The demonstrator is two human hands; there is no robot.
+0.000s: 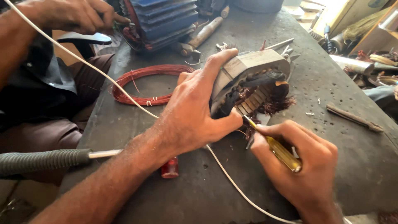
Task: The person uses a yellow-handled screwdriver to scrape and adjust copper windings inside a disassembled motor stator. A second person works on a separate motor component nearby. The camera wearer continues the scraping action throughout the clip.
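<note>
Left hand [195,112]: fingers spread and wrapped over the grey motor part [248,74], index finger stretched along its top edge, thumb clamped against its lower front; the part is tilted up off the table, its open face turned toward the right hand. Motor part: curved grey metal shell with slots and tufts of dark brown wire [275,101] spilling from its right and lower edge; it stands near the middle of the dark table [344,161]. Right hand [304,166]: fingers pressed together around a yellow-handled screwdriver [278,150], the tip set at the lower edge of the part, just beside the left thumb. Coil of red wire [143,83]: flat on the table left of the part, close to the left wrist, apart from the shell. White cord [120,89]: runs diagonally from the upper left, over the coil, under the left forearm and off the near edge. Small red cap [170,168]: on the table under the left forearm. Grey ribbed hose with metal tip [45,159]: juts in from the left edge, at the table's left border. Another person's hand [72,15]: upper left, at a blue finned housing [163,18]. Hammer [203,35]: behind the part, toward the far edge. Thin brown stick [352,118]: alone on the right. Open room: bare tabletop right of and below the right hand, up to the near edge.
</note>
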